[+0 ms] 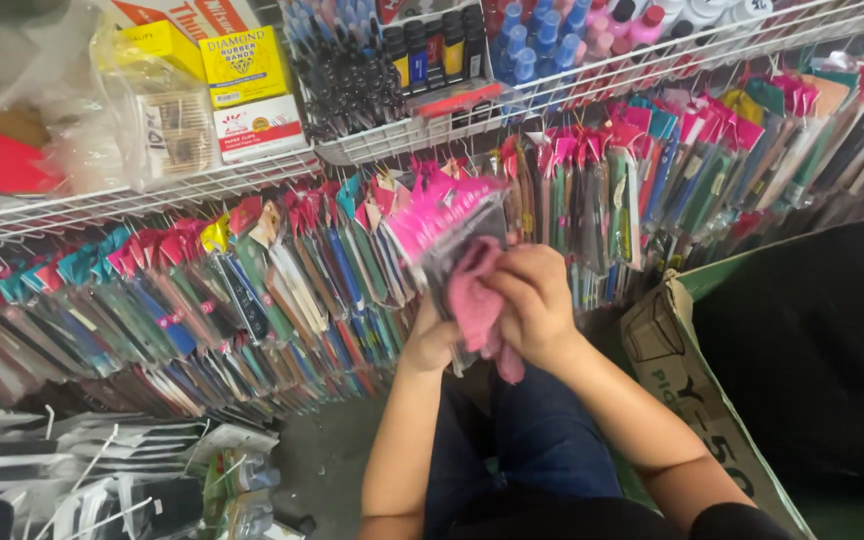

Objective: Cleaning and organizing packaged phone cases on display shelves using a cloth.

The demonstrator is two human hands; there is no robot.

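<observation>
In front of a wire rack [252, 180] crammed with hanging blister packs, the person is working with both hands close together at chest height. The right hand [537, 300] is curling its fingers tight around a pink cloth [472, 295], pressing it against a stack of clear packets with pink header cards [447, 225]. The left hand [430, 340] is sitting underneath and behind that stack, propping it up from below; most of its fingers are hidden behind the packets, so it's hard to say exactly how they're closing, but the hand is clearly touching the stack. The packets are being held right up against the rows of hanging packs [202, 290], just beside the ones with pink and teal tops.

Up on the shelf above, there's a yellow box [242, 65] and a white and red box below it, plus rows of markers and pens [432, 50] standing upright in the wire basket. Off to the right, a cardboard box [682, 350] lined with a black bag [812, 340] is sitting near the person's right forearm. Their legs are in blue jeans [542, 440].
</observation>
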